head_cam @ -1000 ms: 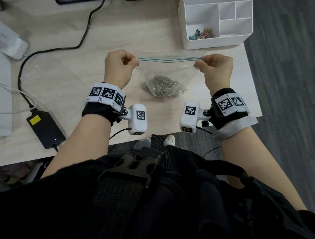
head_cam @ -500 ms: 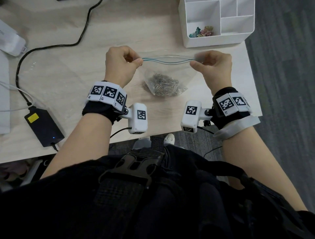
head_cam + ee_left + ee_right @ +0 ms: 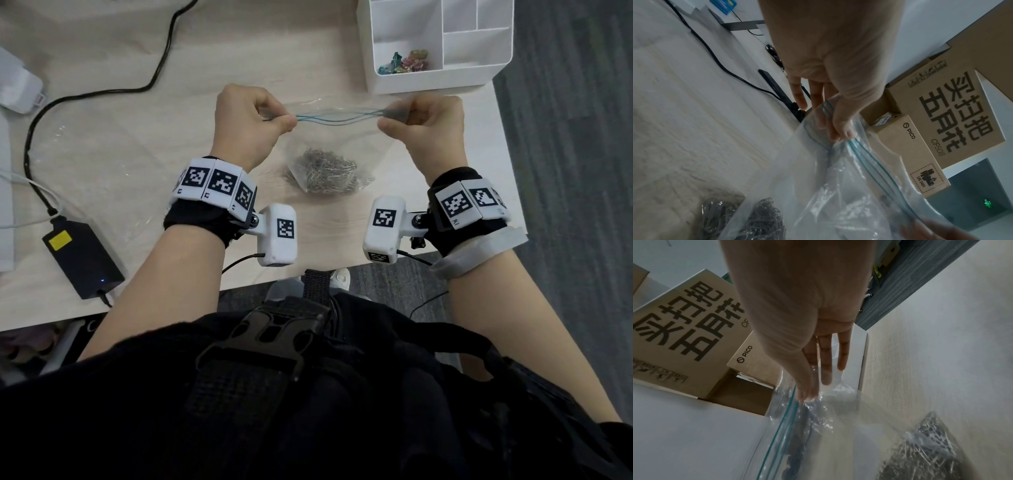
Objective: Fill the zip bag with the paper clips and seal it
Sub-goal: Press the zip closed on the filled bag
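A clear zip bag with a blue-green zip strip hangs between my two hands above the pale wooden table. A heap of silver paper clips lies in its bottom, resting on the table. My left hand pinches the strip's left end between thumb and fingers. My right hand pinches the right end. The strip's two lines bow slightly apart in the middle. The clips also show through the plastic in the wrist views.
A white divided organizer with coloured binder clips stands at the back right, just beyond the bag. A black power adapter and its cable lie on the left. The table's front edge runs close under my wrists. Cardboard boxes stand beyond.
Both hands have drawn a little closer together and the zip strip, taut a second ago, now sags and bows apart in the middle. The clips stay in the bag's bottom.
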`<action>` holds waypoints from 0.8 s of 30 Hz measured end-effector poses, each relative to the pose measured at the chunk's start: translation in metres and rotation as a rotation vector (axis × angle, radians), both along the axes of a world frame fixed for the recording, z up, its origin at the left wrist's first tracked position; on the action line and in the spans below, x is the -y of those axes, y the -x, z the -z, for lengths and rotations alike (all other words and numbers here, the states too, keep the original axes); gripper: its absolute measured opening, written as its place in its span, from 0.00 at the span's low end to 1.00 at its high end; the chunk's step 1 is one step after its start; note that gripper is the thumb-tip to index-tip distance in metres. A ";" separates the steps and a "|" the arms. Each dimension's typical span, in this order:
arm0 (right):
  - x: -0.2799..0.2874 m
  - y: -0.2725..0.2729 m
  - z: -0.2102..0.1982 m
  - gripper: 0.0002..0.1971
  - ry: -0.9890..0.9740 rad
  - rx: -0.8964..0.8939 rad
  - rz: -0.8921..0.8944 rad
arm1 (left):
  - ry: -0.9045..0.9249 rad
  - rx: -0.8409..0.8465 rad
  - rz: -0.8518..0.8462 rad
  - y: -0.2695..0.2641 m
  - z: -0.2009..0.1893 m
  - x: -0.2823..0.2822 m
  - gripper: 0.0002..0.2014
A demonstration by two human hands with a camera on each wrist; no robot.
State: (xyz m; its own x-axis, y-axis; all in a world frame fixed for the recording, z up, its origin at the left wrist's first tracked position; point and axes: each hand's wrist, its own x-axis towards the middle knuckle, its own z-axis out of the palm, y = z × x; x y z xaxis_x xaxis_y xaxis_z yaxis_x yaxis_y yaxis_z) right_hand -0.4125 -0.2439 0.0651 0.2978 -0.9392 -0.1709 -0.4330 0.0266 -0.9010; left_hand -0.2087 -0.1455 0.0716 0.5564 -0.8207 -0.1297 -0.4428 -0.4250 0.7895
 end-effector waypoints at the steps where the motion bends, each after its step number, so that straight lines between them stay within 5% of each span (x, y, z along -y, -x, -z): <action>1: 0.000 -0.001 -0.001 0.07 -0.008 -0.006 -0.010 | 0.003 0.008 -0.001 0.001 -0.001 0.001 0.06; 10: 0.005 -0.009 -0.010 0.05 0.051 -0.195 -0.046 | -0.054 0.097 0.136 0.007 -0.014 0.009 0.13; 19: 0.004 -0.010 -0.025 0.13 0.112 -0.307 -0.146 | -0.096 0.249 0.132 0.018 -0.019 0.018 0.07; 24: 0.005 -0.021 -0.027 0.08 0.211 -0.482 -0.252 | -0.114 0.344 0.183 0.021 -0.023 0.021 0.07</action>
